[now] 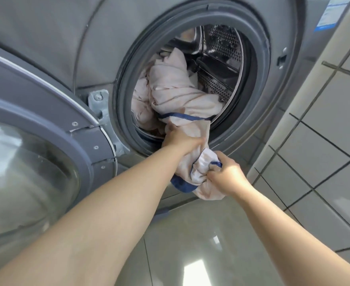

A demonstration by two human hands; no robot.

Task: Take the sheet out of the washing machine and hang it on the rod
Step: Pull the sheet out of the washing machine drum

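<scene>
A pale pink sheet (176, 93) with a dark blue border lies bunched in the drum of a grey front-loading washing machine (66, 48). Part of it spills out over the door seal and hangs in front of the machine. My left hand (182, 139) grips the sheet at the lower rim of the opening. Lower and to the right, my right hand (225, 172) grips the hanging bunch with the blue border. No rod is in view.
The machine's round glass door (31, 162) stands swung open on the left, close to my left forearm. A white tiled wall (325, 131) with dark grout rises on the right. Glossy grey floor tiles (190, 244) lie below.
</scene>
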